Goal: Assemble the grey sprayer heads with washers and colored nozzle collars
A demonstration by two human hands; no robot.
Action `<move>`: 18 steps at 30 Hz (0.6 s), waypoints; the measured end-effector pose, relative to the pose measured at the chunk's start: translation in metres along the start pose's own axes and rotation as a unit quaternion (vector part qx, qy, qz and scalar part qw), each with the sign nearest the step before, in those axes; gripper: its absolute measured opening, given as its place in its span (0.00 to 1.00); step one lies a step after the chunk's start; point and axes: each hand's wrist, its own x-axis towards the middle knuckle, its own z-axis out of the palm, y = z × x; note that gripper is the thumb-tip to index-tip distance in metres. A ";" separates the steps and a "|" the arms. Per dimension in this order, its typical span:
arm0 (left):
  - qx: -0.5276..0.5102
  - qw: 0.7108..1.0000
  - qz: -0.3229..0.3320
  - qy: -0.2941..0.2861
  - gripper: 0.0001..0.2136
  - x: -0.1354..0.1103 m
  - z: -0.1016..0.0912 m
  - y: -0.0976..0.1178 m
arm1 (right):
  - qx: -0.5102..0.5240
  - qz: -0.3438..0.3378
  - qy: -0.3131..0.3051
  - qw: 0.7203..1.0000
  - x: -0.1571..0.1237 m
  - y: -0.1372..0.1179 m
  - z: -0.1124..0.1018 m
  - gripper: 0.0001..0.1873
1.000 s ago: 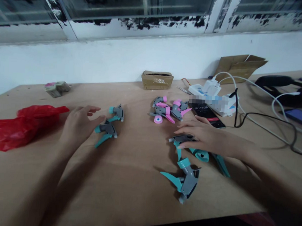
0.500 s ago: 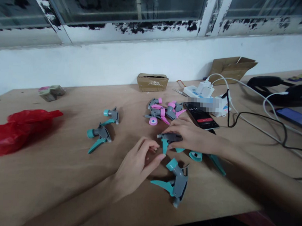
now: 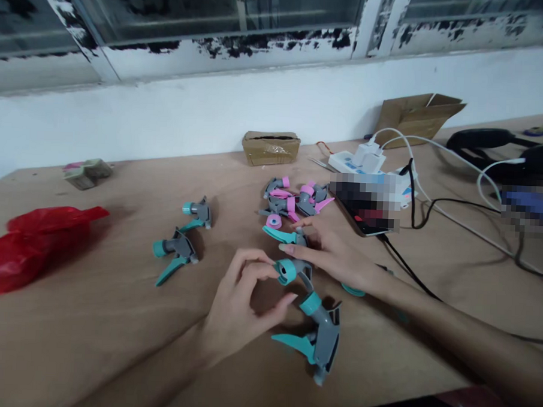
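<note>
A grey and teal trigger spray head [image 3: 301,269] is held in my right hand [image 3: 330,251], its teal collar turned toward the left and its lever pointing left. My left hand [image 3: 240,307] has its thumb and fingers apart; the fingertips reach the collar's edge, but whether they touch it I cannot tell. Just below lies another teal spray head [image 3: 326,338] on the table. Beneath my right forearm a teal collar [image 3: 353,289] shows partly; the rest is hidden. Two more teal spray heads, one nearer [image 3: 178,248] and one farther [image 3: 199,213], lie to the left.
Several pink and grey spray heads [image 3: 294,198] are piled beyond my right hand. A phone [image 3: 363,210], a white power strip [image 3: 345,163] and cables lie right. Cardboard boxes, small [image 3: 271,149] and large [image 3: 410,122], stand by the wall. A red plastic bag [image 3: 40,241] lies left.
The spray head in my right hand has been turned, so its collar now faces my left hand and its lever points left. My left fingers have come up to the collar.
</note>
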 end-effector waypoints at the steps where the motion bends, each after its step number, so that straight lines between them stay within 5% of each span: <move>1: 0.011 1.000 -0.003 0.002 0.13 0.000 0.001 0.000 | -0.004 0.001 0.000 1.000 0.000 0.002 0.001 0.23; 12: -0.039 0.999 -0.007 0.008 0.09 -0.003 0.003 0.009 | -0.130 -0.053 -0.059 0.988 -0.005 0.000 0.003 0.25; 18: -0.118 0.982 -0.133 0.064 0.06 0.001 0.005 -0.001 | -0.258 -0.149 -0.042 0.954 -0.010 -0.008 -0.005 0.31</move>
